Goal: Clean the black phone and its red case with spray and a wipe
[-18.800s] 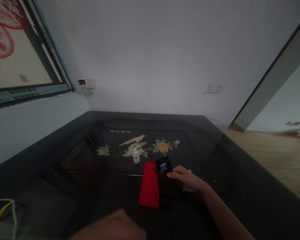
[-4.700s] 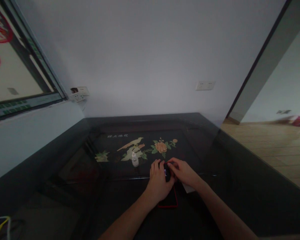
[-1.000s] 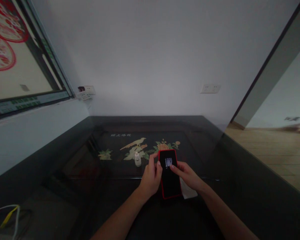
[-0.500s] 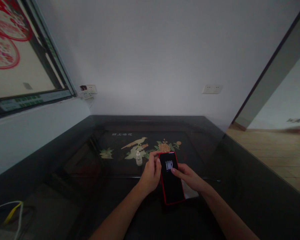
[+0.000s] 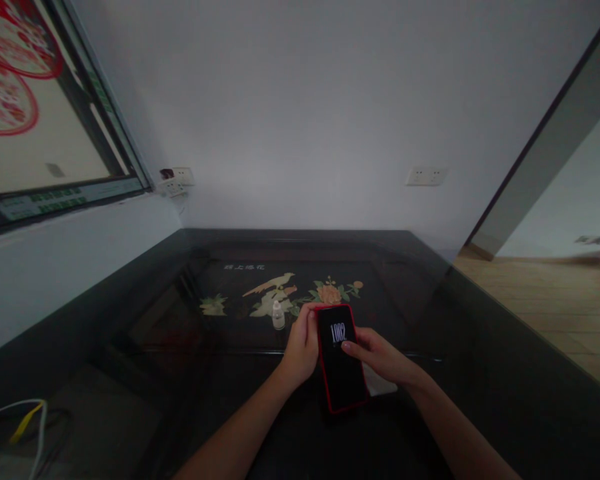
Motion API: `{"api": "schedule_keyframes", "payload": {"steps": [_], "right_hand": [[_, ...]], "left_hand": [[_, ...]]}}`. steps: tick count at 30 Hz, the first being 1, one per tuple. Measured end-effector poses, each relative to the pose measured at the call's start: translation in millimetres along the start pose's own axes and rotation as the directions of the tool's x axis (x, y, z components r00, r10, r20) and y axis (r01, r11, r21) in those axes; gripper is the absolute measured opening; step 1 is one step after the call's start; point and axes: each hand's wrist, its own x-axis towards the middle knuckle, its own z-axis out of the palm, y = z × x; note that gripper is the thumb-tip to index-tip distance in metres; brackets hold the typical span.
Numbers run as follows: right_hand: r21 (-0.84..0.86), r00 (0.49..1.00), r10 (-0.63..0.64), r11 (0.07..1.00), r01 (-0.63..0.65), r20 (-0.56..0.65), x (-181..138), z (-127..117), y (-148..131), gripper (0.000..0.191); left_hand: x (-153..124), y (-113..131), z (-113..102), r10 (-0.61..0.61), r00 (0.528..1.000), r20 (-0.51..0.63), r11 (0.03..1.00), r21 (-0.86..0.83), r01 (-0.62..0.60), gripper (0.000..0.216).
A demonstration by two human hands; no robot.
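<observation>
A black phone in a red case (image 5: 341, 370) lies screen up between my hands, its lit screen showing white digits. My left hand (image 5: 299, 347) grips its upper left edge, fingers curled over the top corner. From the right, my right hand (image 5: 379, 357) holds the other edge, with a fingertip resting on the screen just below the digits. Both forearms reach in from the bottom of the view over the dark glass-topped table (image 5: 460, 347).
A small white bottle (image 5: 278, 315) stands just left of my left hand, on the table's bird-and-flower inlay (image 5: 285, 293). White paper (image 5: 383, 385) shows under my right wrist. Wall sockets (image 5: 176, 180) sit in the left corner, cables (image 5: 20, 417) at the lower left.
Earlier the red case lay beside the phone; now the phone sits in it. Over the last second the phone shifted slightly lower and my left hand's fingers closed over its top corner.
</observation>
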Motion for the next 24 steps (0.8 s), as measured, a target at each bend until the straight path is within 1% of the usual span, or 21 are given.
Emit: {"api": "schedule_keyframes", "payload": {"steps": [2,4,8,12,14,16,19,21,24], "right_hand": [[-0.01,1.0,-0.009,1.0,0.009,0.006,0,1,-1,0.041],[0.015,1.0,-0.001,1.0,0.001,0.013,-1,2,-2,0.041],[0.091,0.999,0.044,0.995,-0.045,0.017,-1,0,3,0.046],[0.135,0.997,0.067,0.988,-0.07,0.032,-1,1,6,0.046],[0.157,0.996,0.068,0.985,-0.076,0.057,-1,4,8,0.046],[0.179,0.994,0.077,0.98,-0.089,0.071,0,7,10,0.047],[0.197,0.992,0.116,0.972,-0.124,0.051,3,12,16,0.051],[0.207,0.988,0.147,0.966,-0.155,0.05,5,16,20,0.052],[0.23,0.982,0.175,0.955,-0.187,0.074,6,21,18,0.052]], "left_hand": [[1,0,1,-0.048,0.999,-0.021,0.997,-0.061,0.046,0.04],[3,2,2,-0.074,0.997,-0.015,0.994,-0.083,0.072,0.04],[5,9,-1,-0.125,0.991,0.047,0.982,-0.134,0.131,0.042],[-1,9,-1,-0.119,0.986,0.114,0.978,-0.158,0.137,0.049],[-3,7,0,-0.154,0.975,0.158,0.965,-0.188,0.183,0.056],[-4,6,2,-0.207,0.957,0.204,0.934,-0.251,0.256,0.061],[-4,7,2,-0.245,0.929,0.277,0.886,-0.325,0.33,0.068],[-3,10,1,-0.255,0.917,0.306,0.884,-0.311,0.35,0.07],[-5,13,0,-0.295,0.909,0.295,0.887,-0.269,0.375,0.072]]}}
